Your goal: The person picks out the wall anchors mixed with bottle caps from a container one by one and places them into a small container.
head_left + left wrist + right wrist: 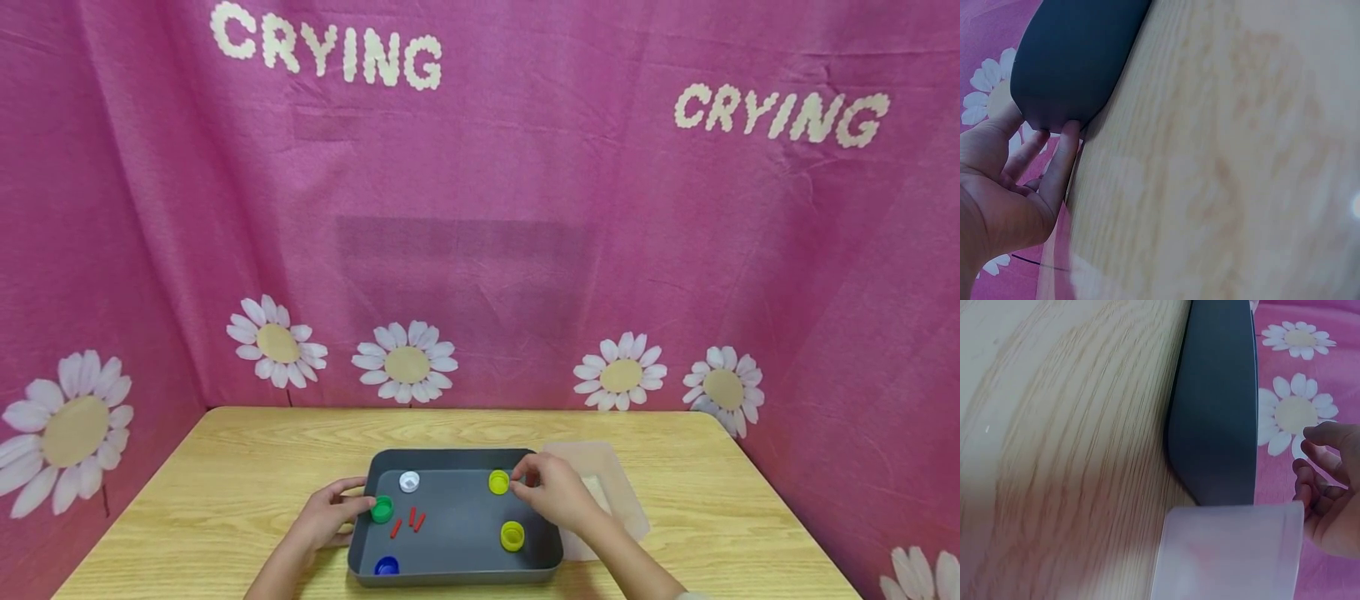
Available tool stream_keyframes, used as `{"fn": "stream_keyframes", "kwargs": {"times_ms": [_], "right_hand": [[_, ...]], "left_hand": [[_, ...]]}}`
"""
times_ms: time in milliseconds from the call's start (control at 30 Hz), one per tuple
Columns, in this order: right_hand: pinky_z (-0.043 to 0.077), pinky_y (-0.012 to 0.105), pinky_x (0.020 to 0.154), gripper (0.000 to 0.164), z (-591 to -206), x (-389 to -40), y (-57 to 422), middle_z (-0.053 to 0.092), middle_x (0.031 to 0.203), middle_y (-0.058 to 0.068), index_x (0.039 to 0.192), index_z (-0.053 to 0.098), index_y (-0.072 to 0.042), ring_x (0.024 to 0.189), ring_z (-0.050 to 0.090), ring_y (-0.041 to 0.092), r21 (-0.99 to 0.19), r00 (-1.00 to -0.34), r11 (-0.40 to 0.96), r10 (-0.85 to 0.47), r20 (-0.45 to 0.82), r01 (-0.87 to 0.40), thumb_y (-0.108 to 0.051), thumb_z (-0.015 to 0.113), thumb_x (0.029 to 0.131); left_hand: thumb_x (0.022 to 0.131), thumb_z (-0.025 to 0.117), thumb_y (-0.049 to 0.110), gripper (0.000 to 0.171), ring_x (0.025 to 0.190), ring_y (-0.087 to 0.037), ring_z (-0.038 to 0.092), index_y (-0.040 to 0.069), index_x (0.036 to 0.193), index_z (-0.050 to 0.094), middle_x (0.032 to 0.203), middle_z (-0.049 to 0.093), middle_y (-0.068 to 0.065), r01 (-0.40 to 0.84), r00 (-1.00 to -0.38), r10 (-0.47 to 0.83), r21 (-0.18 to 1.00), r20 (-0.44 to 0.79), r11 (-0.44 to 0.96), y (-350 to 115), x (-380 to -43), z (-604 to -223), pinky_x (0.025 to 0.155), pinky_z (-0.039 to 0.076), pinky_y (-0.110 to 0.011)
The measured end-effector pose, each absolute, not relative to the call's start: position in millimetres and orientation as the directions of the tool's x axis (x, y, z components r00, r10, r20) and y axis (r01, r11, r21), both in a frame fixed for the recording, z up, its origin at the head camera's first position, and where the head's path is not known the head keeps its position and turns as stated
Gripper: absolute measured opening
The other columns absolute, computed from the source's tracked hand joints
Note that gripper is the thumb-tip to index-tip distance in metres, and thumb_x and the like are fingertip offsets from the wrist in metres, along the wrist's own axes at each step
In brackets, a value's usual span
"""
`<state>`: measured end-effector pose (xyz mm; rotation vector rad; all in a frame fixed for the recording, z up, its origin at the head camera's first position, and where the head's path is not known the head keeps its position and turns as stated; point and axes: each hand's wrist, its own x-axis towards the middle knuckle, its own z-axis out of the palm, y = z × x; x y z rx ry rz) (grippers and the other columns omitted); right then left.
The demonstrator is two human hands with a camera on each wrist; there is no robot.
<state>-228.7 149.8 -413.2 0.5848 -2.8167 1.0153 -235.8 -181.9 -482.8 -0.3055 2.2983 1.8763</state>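
A dark grey tray [457, 577] lies on the table with bottle caps and red sticks in it. My left hand [327, 517] grips its left wall, thumb over the rim by a green cap [382, 509] and fingers on the outer side [1016, 181]. Over the tray's right side, my right hand [557, 492] is held with its fingers loosely bent beside a yellow cap [498, 482]. Nothing shows between these fingers in the right wrist view [1329, 487]. A second yellow cap [512, 537] sits nearer me. Three red sticks [412, 517] lie close to the green cap.
A white cap [409, 482] lies at the tray's back left, a blue cap [387, 567] at its front left. Right of the tray stands a translucent plastic box [1229, 550], partly under my right arm. Pink flowered cloth [480, 275] hangs behind the wooden table [262, 450].
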Motion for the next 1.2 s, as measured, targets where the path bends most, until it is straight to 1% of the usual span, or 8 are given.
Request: {"fn": "stream_keyframes", "kwargs": {"times_ms": [133,300,500,667,933,1200], "right_hand": [[0.039,0.021,0.051,0.005,-413,-228,143,0.054,0.073,-0.004,0.083,0.065,-0.014,0.059,0.044,0.006,-0.587,-0.919,0.709,-0.333,0.211,-0.392,-0.018,0.069,0.083],[0.037,0.020,0.052,0.006,-415,-228,133,0.054,0.074,-0.005,0.082,0.065,-0.015,0.059,0.043,0.005,-0.570,-0.906,0.705,-0.349,0.239,-0.422,-0.019,0.070,0.082],[0.036,0.020,0.053,0.006,-420,-230,120,0.054,0.074,-0.005,0.081,0.065,-0.016,0.060,0.042,0.004,-0.554,-0.895,0.705,-0.382,0.230,-0.443,-0.020,0.070,0.082],[0.038,0.020,0.055,0.005,-424,-231,110,0.055,0.076,-0.004,0.082,0.066,-0.015,0.065,0.044,0.004,-0.588,-0.893,0.681,-0.406,0.193,-0.437,-0.019,0.069,0.083],[0.039,0.020,0.052,0.006,-435,-230,91,0.053,0.073,-0.004,0.082,0.065,-0.013,0.056,0.045,0.004,-0.645,-0.893,0.646,-0.429,0.134,-0.408,-0.018,0.069,0.083],[0.037,0.019,0.052,0.008,-442,-229,68,0.051,0.068,-0.008,0.080,0.065,-0.014,0.057,0.042,0.002,-0.633,-0.893,0.654,-0.428,0.142,-0.414,-0.019,0.071,0.080]], "left_hand": [[0.081,0.072,0.021,0.055,0.077,-0.016,0.060,0.005,0.130,0.052,0.098,0.063,-0.009,-0.245,-0.970,-0.056,0.950,-0.238,0.193,-182,-234,-483,0.062,0.056,-0.035],[0.082,0.071,0.022,0.054,0.077,-0.017,0.059,0.004,0.129,0.052,0.092,0.058,-0.009,-0.224,-0.975,-0.054,0.954,-0.218,0.199,-181,-234,-481,0.062,0.056,-0.035],[0.081,0.071,0.022,0.055,0.077,-0.016,0.059,0.004,0.130,0.052,0.094,0.060,-0.009,-0.226,-0.974,-0.051,0.954,-0.220,0.199,-181,-234,-480,0.062,0.056,-0.035],[0.081,0.072,0.022,0.056,0.078,-0.016,0.059,0.004,0.130,0.052,0.096,0.063,-0.009,-0.234,-0.972,-0.048,0.953,-0.229,0.193,-181,-234,-479,0.063,0.056,-0.034],[0.079,0.073,0.021,0.058,0.077,-0.015,0.058,0.004,0.130,0.051,0.102,0.064,-0.010,-0.239,-0.971,-0.044,0.955,-0.235,0.178,-182,-236,-482,0.063,0.056,-0.034],[0.080,0.073,0.021,0.058,0.076,-0.015,0.058,0.003,0.131,0.051,0.102,0.065,-0.008,-0.226,-0.974,-0.038,0.958,-0.222,0.174,-183,-236,-484,0.062,0.055,-0.034]]}}
